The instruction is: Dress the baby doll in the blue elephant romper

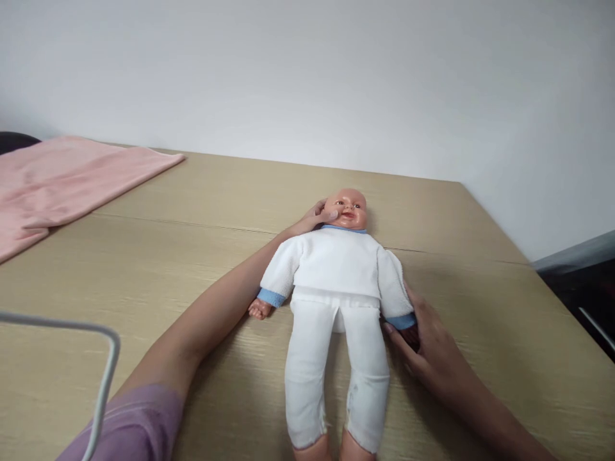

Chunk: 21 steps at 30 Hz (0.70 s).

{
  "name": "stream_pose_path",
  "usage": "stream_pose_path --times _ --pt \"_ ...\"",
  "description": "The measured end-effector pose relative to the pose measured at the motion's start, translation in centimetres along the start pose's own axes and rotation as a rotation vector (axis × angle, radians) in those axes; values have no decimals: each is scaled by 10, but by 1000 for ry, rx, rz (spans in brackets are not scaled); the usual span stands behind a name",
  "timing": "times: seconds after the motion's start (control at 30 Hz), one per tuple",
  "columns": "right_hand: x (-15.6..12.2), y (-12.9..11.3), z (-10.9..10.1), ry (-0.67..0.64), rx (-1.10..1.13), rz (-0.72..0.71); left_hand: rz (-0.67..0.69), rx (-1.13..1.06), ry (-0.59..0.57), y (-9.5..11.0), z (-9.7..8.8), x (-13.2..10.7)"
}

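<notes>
A baby doll (337, 266) in a white fleece top with blue trim and white trousers lies face up on the wooden table. My left hand (318, 219) is at the side of the doll's head, its thumb on the cheek and the other fingers partly hidden behind the head. Around the doll's cuffed arm on the right side curls my right hand (425, 336), thumb near the blue cuff and fingers partly hidden behind the sleeve. The doll's feet are cut off at the bottom edge.
A pink cloth (81, 176) is spread at the table's left. In the left foreground a grey-white cable (108, 371) bends across the view. The table (230, 186) meets a pale wall at the back. A dark object (581, 288) stands beyond the right edge.
</notes>
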State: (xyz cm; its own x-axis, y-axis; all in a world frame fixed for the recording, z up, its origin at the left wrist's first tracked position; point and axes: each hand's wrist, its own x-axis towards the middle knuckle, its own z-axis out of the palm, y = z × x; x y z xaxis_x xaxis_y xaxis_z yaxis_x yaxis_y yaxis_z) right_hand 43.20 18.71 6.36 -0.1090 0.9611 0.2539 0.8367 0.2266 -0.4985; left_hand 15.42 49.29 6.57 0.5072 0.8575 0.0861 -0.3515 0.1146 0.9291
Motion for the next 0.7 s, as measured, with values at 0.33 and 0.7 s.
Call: stream_pose_path --times 0.33,0.7 --pt "1 -3 -3 -9 -14 4 -13 -17 -46 -10 -12 7" --pt "-1 -1 -1 -24 4 19 -4 3 -32 2 3 -2"
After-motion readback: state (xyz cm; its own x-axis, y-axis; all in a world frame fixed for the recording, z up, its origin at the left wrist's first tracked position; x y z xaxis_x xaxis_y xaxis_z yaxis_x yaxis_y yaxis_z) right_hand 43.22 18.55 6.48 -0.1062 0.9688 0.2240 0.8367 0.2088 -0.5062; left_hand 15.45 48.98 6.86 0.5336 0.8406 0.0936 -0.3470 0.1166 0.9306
